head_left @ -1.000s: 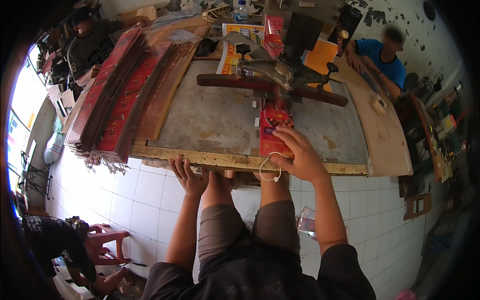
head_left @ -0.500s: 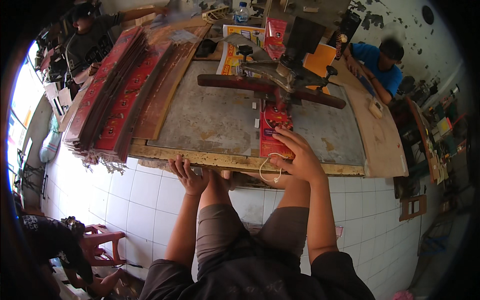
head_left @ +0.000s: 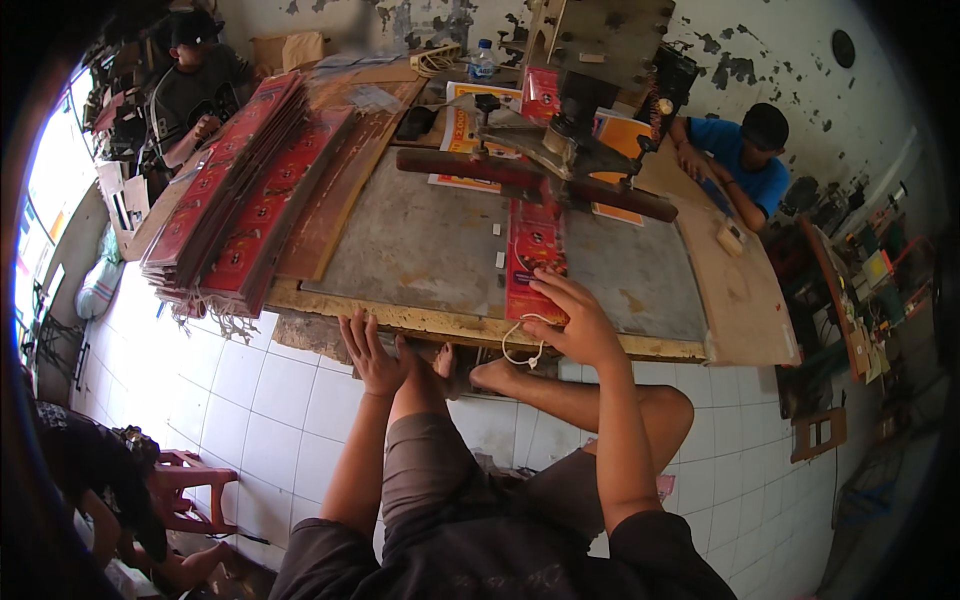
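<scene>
Head view. The right hand [head_left: 578,322] lies palm-down on the near end of a red printed sheet [head_left: 533,260], its fingers [head_left: 548,285] spread narrow and flat on the sheet rather than closed around it. A loop of white string [head_left: 520,342] hangs below this hand, over the front edge of the bench [head_left: 420,240]. Beyond the fingertips the sheet runs away under a dark red bar [head_left: 520,182] of the press [head_left: 570,130]. The left hand [head_left: 372,352] grips the wooden front edge of the bench from below, fingers extended upward against it. Between the two hands the edge is bare. To the left of the left fingers a stack of red sheets [head_left: 235,205] overhangs the bench corner. Grey bench surface lies open between that stack and the sheet. Below the edge, white floor tiles [head_left: 270,390] show beside the person's knees.
</scene>
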The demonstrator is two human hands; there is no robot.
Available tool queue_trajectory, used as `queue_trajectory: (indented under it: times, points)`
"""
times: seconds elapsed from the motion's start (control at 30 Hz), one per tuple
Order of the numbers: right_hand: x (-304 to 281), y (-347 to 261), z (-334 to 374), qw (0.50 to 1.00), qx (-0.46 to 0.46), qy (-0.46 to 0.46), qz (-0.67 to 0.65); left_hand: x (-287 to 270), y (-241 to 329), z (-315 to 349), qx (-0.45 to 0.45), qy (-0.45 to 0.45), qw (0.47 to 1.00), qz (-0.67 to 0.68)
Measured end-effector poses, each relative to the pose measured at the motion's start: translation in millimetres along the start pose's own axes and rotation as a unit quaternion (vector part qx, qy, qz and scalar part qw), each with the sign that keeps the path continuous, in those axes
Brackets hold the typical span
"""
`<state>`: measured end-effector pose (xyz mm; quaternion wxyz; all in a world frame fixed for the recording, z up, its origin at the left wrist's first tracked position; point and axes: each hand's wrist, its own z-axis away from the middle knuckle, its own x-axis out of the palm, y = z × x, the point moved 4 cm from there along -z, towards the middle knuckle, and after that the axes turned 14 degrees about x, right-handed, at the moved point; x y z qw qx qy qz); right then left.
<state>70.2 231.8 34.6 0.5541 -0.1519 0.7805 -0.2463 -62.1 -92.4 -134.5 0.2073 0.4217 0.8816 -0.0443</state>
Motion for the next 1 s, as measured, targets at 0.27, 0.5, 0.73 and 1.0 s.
queue_trajectory:
  times: [0.27,0.5,0.73,1.0]
  points:
    - [-4,8,15,1.000,-0.010,0.019,-0.004,-20,7,-16,-0.019,-0.032,0.999,0.026]
    - [-41,24,72,0.997,-0.016,0.057,0.049,-33,4,-17,-0.001,-0.045,0.999,0.029]
    - [-109,94,186,0.978,0.095,0.181,0.046,-32,17,-26,-0.027,-0.027,0.998,0.057]
    - [-186,77,300,0.752,0.051,0.656,-0.049,-41,22,-29,-0.048,-0.036,0.994,0.089]
